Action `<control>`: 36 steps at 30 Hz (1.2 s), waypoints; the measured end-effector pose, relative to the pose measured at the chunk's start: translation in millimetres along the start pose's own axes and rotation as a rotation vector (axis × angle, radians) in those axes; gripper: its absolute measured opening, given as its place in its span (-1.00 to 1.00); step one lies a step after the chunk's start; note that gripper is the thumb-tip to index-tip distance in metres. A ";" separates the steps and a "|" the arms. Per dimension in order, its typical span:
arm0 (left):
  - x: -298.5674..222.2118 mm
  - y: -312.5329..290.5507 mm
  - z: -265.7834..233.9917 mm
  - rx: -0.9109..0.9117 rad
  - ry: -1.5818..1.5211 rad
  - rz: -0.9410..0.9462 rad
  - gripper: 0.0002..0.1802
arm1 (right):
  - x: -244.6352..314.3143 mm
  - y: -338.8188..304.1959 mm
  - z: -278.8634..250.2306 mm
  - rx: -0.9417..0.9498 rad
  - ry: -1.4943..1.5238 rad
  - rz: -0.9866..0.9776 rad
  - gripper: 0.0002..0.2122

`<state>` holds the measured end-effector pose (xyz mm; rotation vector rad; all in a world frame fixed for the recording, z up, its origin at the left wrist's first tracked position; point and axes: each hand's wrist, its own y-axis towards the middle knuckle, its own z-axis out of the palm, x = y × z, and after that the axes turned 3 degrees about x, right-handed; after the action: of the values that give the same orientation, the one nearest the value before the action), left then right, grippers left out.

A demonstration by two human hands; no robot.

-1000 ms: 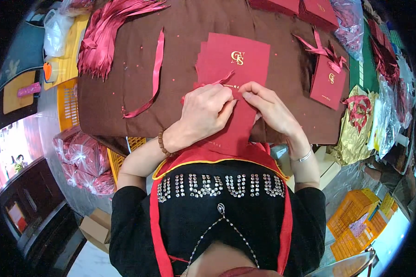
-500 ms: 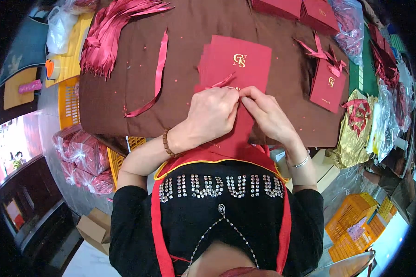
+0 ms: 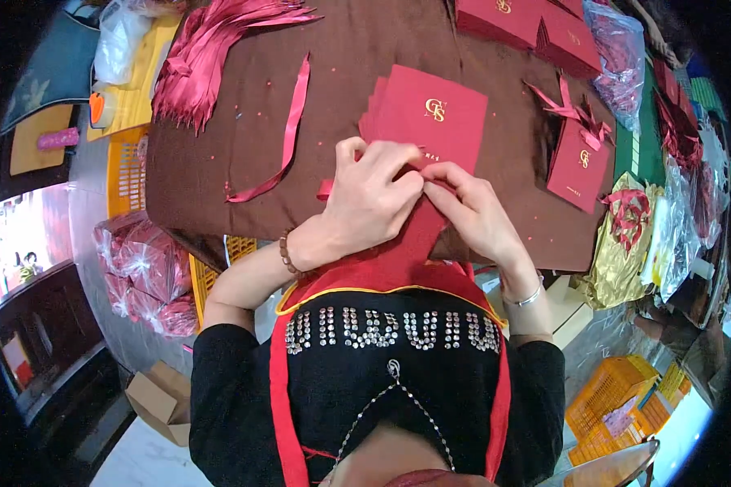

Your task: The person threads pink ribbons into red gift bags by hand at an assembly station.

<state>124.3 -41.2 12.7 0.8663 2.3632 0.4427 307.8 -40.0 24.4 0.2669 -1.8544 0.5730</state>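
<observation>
A fanned stack of red cards or flat paper sleeves (image 3: 451, 101) with gold lettering lies in front of me on the brown cloth. Over its lower part, my left hand (image 3: 374, 191) is bent, its thumb and forefinger pinched. The end of a red satin ribbon (image 3: 325, 189) sticks out beside it; the rest is hidden. My right hand (image 3: 471, 207) meets it fingertip to fingertip, thumb and forefinger closed too; what lies between those tips is too small to make out. Left of the hands lies a loose red ribbon (image 3: 294, 134).
A bundle of red ribbons (image 3: 207, 61) lies at the far left. Ribbon-tied red cards (image 3: 577, 166) rest on the right, with red card stacks (image 3: 528, 32) behind. The brown cloth (image 3: 244, 154) carries small red specks. Yellow crates (image 3: 613, 398) and plastic-wrapped red bundles (image 3: 150, 268) stand around.
My left hand's fingers have lifted and spread somewhat, while its thumb and forefinger stay by the right fingertips. The ribbon above the left hand has gone from sight; an end shows at its left.
</observation>
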 end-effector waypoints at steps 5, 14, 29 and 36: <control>4.7 -15.3 2.1 -0.058 -0.005 0.050 -0.79 | 7.3 -3.3 -3.3 0.035 -0.120 0.010 -0.77; 6.0 -21.2 2.5 -0.144 -0.037 0.057 -0.76 | 8.9 -15.6 4.8 -0.135 -0.354 -0.197 -0.78; 29.0 25.3 -56.2 0.652 -0.609 -0.427 -0.79 | 10.5 -8.6 9.9 -0.002 -0.278 -0.352 -0.85; 43.7 40.3 -44.7 1.057 -0.735 -0.463 -0.76 | 16.4 -7.4 16.9 -0.003 -0.350 -0.385 -0.88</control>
<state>88.8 12.9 49.3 0.6560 1.8664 -1.2031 291.5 -53.4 37.1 0.7420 -2.0645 0.2675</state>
